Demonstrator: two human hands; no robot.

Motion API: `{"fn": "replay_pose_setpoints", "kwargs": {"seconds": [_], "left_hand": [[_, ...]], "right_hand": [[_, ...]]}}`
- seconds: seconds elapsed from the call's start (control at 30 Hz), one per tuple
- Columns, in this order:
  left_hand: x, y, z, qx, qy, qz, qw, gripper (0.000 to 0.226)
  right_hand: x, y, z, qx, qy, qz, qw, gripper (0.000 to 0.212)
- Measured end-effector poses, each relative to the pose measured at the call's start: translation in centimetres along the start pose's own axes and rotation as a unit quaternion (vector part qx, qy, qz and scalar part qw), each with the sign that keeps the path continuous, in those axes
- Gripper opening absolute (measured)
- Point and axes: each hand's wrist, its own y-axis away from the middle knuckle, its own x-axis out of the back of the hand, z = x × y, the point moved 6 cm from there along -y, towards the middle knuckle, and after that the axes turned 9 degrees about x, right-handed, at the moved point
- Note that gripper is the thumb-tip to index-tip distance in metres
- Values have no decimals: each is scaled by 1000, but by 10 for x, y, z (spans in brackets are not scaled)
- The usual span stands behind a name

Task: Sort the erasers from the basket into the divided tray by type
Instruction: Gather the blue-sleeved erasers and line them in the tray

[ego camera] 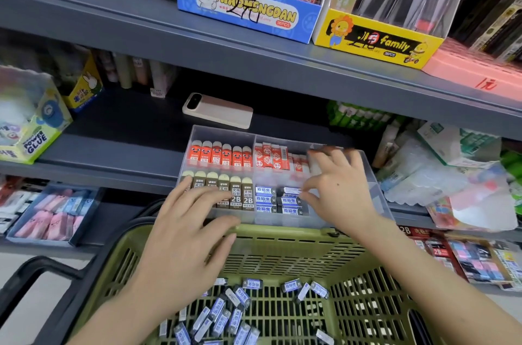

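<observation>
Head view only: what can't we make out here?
1. Right hand: the fingertips are motion-blurred, so it is unclear whether it pinches an eraser.
2. Divided tray: the right ends of both right compartments are hidden behind that hand.
3. Brown 2B erasers: the left ones are partly covered by the left hand.
4. Basket: the near part is cut off by the bottom edge, so the count of remaining blue erasers is unknown.
</observation>
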Motion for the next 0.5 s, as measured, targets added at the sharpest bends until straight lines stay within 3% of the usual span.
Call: {"fn": "replay_pose_setpoints", "kwargs": {"seconds": [0.1,0.2,0.5], "left_hand": [[-2,-2,2,-6,3,4,1000,25],[-3,0,2,-8,8,5,1000,24],[-8,-17,25,-77,-15,-35,996,21]], "right_hand": [[-13,0,0,-49,-3,-55,997,20],[-19,-4,1,-60,-10,-60,996,20],[-16,-15,-5,-6,-23,-56,998,10]]}}
